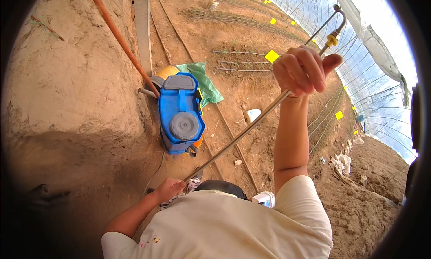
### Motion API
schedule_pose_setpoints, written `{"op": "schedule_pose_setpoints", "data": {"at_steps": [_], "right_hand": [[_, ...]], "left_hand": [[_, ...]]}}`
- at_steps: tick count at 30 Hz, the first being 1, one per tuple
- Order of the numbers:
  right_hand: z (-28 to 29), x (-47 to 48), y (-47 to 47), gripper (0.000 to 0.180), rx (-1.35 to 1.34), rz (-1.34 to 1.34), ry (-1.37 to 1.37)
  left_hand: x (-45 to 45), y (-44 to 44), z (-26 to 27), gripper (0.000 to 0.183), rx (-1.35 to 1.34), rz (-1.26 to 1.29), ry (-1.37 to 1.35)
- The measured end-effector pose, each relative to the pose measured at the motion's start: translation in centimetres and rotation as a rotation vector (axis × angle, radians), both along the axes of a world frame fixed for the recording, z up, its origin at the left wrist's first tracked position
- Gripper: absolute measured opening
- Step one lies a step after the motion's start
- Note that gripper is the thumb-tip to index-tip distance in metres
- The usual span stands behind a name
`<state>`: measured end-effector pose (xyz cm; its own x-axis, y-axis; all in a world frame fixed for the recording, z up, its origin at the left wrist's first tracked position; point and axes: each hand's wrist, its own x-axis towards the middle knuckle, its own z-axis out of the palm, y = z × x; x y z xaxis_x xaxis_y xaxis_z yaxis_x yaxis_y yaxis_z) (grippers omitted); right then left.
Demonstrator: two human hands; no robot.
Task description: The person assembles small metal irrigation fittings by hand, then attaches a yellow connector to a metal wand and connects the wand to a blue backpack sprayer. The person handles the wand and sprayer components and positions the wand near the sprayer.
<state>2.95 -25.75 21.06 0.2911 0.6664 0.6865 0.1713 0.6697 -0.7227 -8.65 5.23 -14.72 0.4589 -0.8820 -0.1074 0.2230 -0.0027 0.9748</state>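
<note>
A long metal spray lance runs slantwise in front of me, from low at the left up to the right. Near its lower end my left hand is closed around it. My right hand grips it close to the upper end, just below a yellow and brass fitting. Beyond the fitting the tube bends back in a hook, with a thinner rod beside it. A blue knapsack sprayer tank with a round grey lid stands on the ground ahead of me, left of the lance.
An earthen wall rises at the left, with an orange pole leaning by it. Narrow rails cross the soil. A green plastic sheet, a white container, and a white tub lie about. Greenhouse film curves at the right.
</note>
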Motion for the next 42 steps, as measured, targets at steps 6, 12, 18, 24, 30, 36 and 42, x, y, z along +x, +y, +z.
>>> {"op": "schedule_pose_setpoints", "data": {"at_steps": [6,12,18,24,30,36,42], "right_hand": [[-0.1,-4.3,-0.6,0.049,0.037,-0.264,0.292],[3.3,-4.6,-1.4,0.057,-0.052,-0.332,0.365],[-0.2,-4.1,4.0,0.055,-0.214,-0.019,0.13],[-3.3,-6.1,4.8,0.063,-0.243,-0.763,0.198],[-8.6,-5.2,5.1,0.055,-0.184,-1.29,0.601],[-14.0,-2.4,5.4,0.051,-0.256,-1.629,0.865],[-14.3,-3.1,9.4,0.052,-0.276,-1.546,0.87]], "left_hand": [[-0.6,-0.1,2.0,0.052,-0.012,0.018,-0.014],[1.3,-1.4,7.8,0.046,-0.023,-0.151,-0.158],[3.5,-6.5,16.0,0.042,-0.291,-0.218,0.002],[3.2,-8.8,11.4,0.021,-0.233,0.446,-0.647],[3.6,-10.9,5.9,0.026,-0.112,0.722,-0.815],[3.6,-12.3,0.5,0.027,-0.009,0.851,-0.833],[3.8,-8.5,0.5,0.015,-0.086,0.826,-0.797]]}}
